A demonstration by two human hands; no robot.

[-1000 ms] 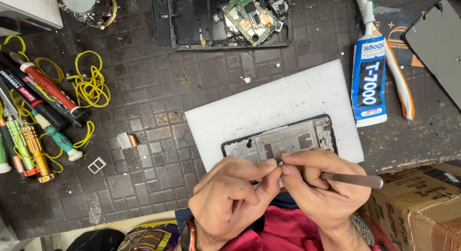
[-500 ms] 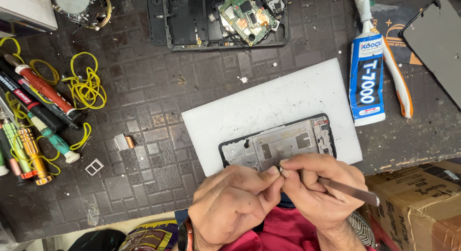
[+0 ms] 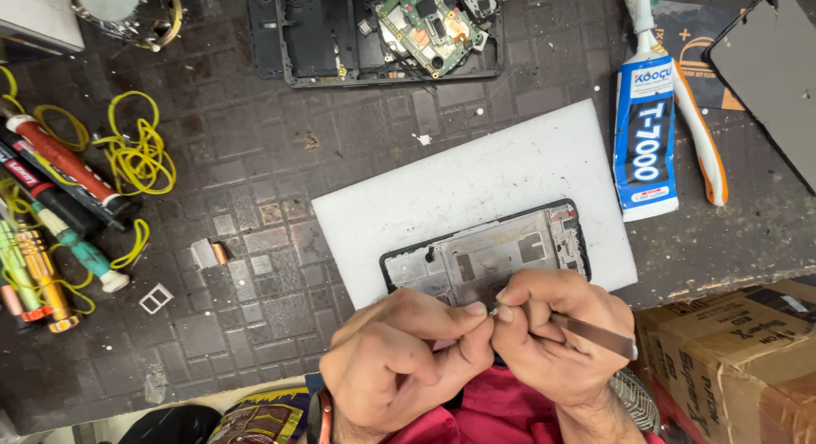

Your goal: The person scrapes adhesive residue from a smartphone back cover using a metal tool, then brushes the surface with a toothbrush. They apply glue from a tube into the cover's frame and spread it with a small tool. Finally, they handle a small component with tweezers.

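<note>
Head view: my right hand (image 3: 557, 333) pinches tweezers (image 3: 595, 335), left hand (image 3: 408, 359) pinched at their tip for steadiness, frame (image 3: 484, 257) at 12 o'clock.

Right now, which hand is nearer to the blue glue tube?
Right. The right hand with the metal tool lies below the blue glue tube; the left hand sits farther down-left.

Down at six o'clock of the white mat lies the phone frame (image 3: 493, 257), a black-rimmed shell lying flat, its long side running from nine to three, grey metal inner plate facing up with cutouts showing. Its near edge is hidden under the knuckles. The metal tweezers (image 3: 595, 335), slim and silvery, point toward nine o'clock, tip right at the frame's near edge.
</note>
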